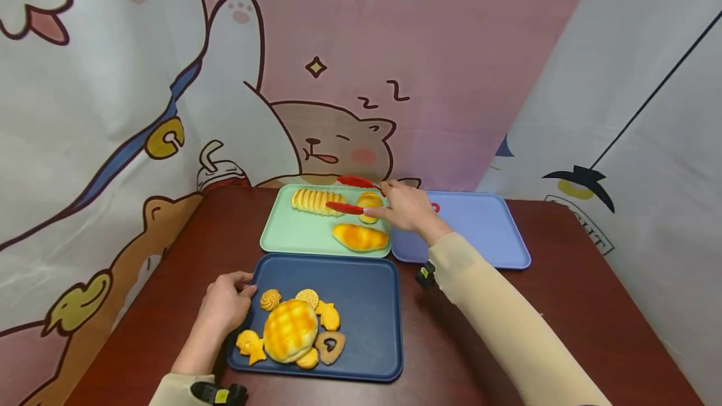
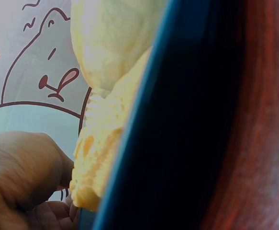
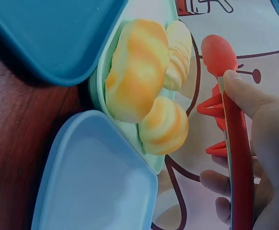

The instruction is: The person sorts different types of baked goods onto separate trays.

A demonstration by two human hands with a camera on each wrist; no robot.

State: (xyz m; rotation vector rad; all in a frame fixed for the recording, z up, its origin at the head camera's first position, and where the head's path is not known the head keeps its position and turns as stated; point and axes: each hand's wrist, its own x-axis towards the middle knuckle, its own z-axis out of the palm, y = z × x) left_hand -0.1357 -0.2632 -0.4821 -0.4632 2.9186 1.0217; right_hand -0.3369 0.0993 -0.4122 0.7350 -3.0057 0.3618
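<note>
My right hand [image 1: 408, 205] holds a pair of red-tipped tongs [image 3: 239, 158] above the green tray [image 1: 304, 244]. The tongs' arms are spread and nothing sits between them. Beneath them lie a sliced-looking long bread [image 1: 317, 201] and a small round bun [image 1: 369, 200]; a glazed oval bread [image 1: 361, 238] is nearer the front. At the left rim of the dark blue tray [image 1: 369, 312], my left hand [image 1: 224, 302] grips the edge with thumb and fingers. That tray bears a large checkered bun [image 1: 290, 331] ringed by several cookies, among them a fish-shaped cookie [image 1: 251, 346] and a heart-shaped cookie [image 1: 330, 347].
A periwinkle blue tray [image 1: 474, 230] stands right of the green one, with a small red ring [image 1: 435, 207] showing beside my right hand. All trays rest on a dark reddish-brown table [image 1: 479, 356]. A cartoon-printed cloth [image 1: 451, 67] hangs behind it.
</note>
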